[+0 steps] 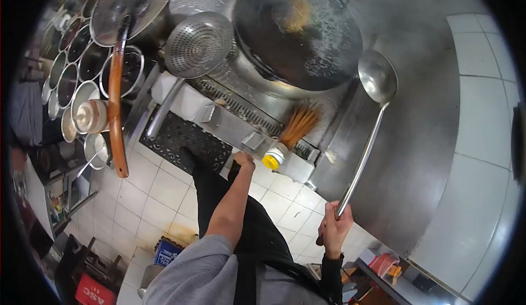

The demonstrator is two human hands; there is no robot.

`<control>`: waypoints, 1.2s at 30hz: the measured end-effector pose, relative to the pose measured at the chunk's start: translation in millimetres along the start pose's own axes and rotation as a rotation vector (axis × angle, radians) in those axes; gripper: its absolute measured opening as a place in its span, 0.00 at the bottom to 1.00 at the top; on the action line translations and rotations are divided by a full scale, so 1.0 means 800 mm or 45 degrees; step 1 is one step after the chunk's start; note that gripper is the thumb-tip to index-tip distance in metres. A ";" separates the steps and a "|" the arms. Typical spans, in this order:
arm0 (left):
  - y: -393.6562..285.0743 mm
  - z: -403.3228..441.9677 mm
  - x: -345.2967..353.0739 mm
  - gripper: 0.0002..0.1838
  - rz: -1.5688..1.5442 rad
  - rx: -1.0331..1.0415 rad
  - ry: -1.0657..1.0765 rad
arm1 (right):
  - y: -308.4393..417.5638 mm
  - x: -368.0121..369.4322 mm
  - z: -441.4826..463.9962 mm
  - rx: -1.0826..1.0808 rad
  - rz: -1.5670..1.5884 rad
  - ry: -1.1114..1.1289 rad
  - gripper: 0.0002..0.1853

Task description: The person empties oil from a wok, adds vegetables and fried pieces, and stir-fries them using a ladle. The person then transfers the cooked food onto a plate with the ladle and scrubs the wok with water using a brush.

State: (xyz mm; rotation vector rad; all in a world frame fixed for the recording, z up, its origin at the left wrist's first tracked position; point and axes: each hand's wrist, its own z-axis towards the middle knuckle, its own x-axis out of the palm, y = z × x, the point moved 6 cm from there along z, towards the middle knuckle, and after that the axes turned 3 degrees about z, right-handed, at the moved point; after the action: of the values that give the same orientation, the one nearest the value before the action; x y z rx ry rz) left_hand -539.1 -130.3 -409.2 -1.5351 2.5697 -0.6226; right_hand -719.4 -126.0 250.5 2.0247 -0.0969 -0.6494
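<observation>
Main item: ladle (pixel 377 80), held in my right grip (pixel 335 228). Long axis slanted: handle end low by my wrist, shaft running up and a bit right, away from my body, bowl at the far end. The bowl's open side seems to face up. It's just right of the wok (pixel 298 36), over the steel desk (pixel 405 124); can't tell if it touches either.

Right grip: closed round the lower handle, the dark handle end sticking out below the fist. Left grip (pixel 244 161): mostly curled, at the front edge of the stove (pixel 181 99); fingers hidden, so I can't tell how far open it is or if it has hold of anything.

Wok has a browned piece of food (pixel 297 10) in bubbling liquid, with steam. Perforated strainer (pixel 199 44) left of the wok, its handle aimed down-left at me. Stiff-bristled brush (pixel 300 125) by the stove front, bristles up-right, yellow-and-white end piece (pixel 275 156) toward me. Far left, a long wooden handle (pixel 116 107) on a big round pan, near rows of metal pots (pixel 67 84).

Writing: red item (pixel 94 291), lower left, reads "ASC" in white, tilted, smaller characters above unclear. Blue box (pixel 167 253) has white lettering, unreadable. Print on the brush's end piece too small.
</observation>
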 end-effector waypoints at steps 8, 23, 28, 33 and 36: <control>-0.117 -0.115 -0.006 0.29 0.404 -0.337 0.958 | 0.053 0.037 -0.023 0.038 0.234 0.121 0.08; -0.592 -0.309 -0.387 0.15 0.494 -0.080 0.456 | 0.205 0.266 -0.091 -0.284 0.440 0.552 0.08; -0.618 -0.362 -0.514 0.13 0.385 -0.037 0.428 | 0.343 0.355 -0.026 -0.535 0.169 0.605 0.05; -0.600 -0.417 -0.550 0.12 0.324 -0.190 0.303 | 0.471 0.519 0.118 -0.843 -0.261 0.483 0.09; -0.584 -0.450 -0.547 0.12 0.275 -0.159 0.225 | 0.538 0.620 0.209 -0.820 -0.499 0.418 0.11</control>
State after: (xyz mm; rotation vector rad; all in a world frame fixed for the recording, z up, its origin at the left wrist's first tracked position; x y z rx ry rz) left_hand -36.5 160.4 40.7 -1.2590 2.9058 -0.6090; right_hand -293.2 -644.7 341.3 1.4947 0.6396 -0.4900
